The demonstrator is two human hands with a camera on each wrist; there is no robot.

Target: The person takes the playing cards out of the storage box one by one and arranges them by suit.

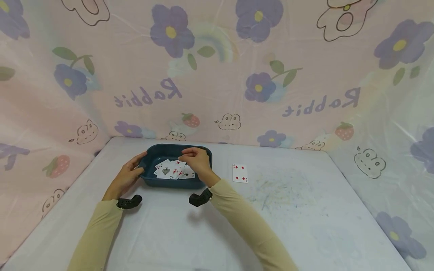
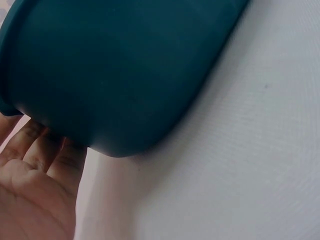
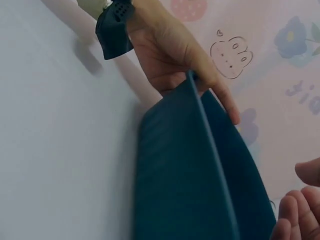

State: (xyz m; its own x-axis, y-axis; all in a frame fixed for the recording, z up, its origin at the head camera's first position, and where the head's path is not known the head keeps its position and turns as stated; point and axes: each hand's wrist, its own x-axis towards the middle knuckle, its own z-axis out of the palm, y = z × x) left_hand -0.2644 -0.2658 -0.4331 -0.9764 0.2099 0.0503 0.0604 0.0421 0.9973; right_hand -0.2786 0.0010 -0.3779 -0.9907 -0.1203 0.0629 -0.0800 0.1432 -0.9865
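Observation:
A dark teal plastic basin (image 1: 174,183) stands on the white table, with several playing cards (image 1: 165,171) lying face up and overlapping inside. My left hand (image 1: 125,176) grips the basin's left end. In the left wrist view the fingers (image 2: 42,152) of that hand press against the outer wall. My right hand (image 1: 200,162) hovers over the basin's right half, fingers bent above the cards. The right wrist view shows its thumb and fingers (image 3: 300,212) apart at the edge, with no card visible between them. Right of the basin, a four of diamonds (image 1: 240,173) lies face up.
A patterned cloth (image 1: 210,75) with flowers and rabbits hangs behind and at both sides of the table (image 1: 162,229). Scuff marks (image 1: 285,192) show on the tabletop at the right. A black wrist strap (image 1: 129,202) sits on each forearm.

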